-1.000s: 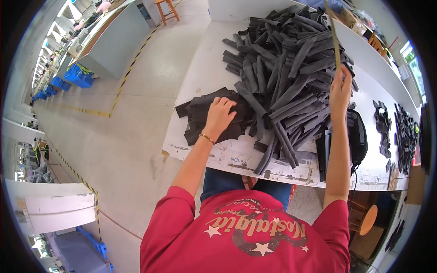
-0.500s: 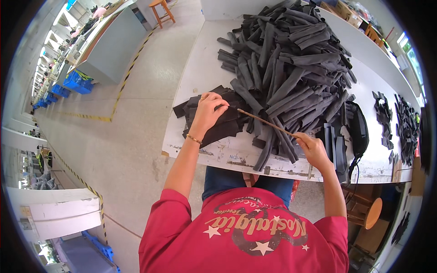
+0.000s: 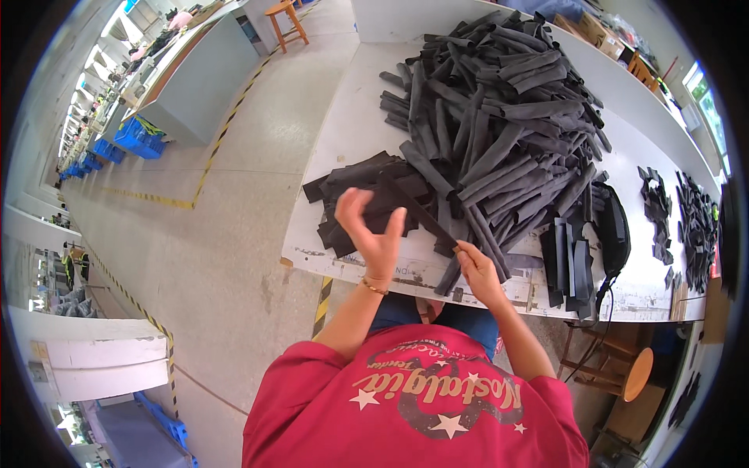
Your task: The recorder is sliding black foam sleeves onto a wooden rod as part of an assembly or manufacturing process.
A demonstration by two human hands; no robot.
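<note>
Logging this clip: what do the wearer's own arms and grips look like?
Loose, plain red short sleeves cover the upper arms, leaving the forearms bare. A thin gold-toned bracelet circles the left wrist; none shows on the right. The left grip and right grip are ungloved.

Pale floor (image 3: 257, 203) opens up on the left, yellow-and-black tape (image 3: 222, 131) turning a corner across it! Far up, a wooden stool (image 3: 285, 23) stands near a grey desk (image 3: 203, 90), blue crates (image 3: 139, 139) alongside; right, a bright window (image 3: 706, 101), and a round seat (image 3: 638, 374) below the white counter (image 3: 347, 125).
</note>
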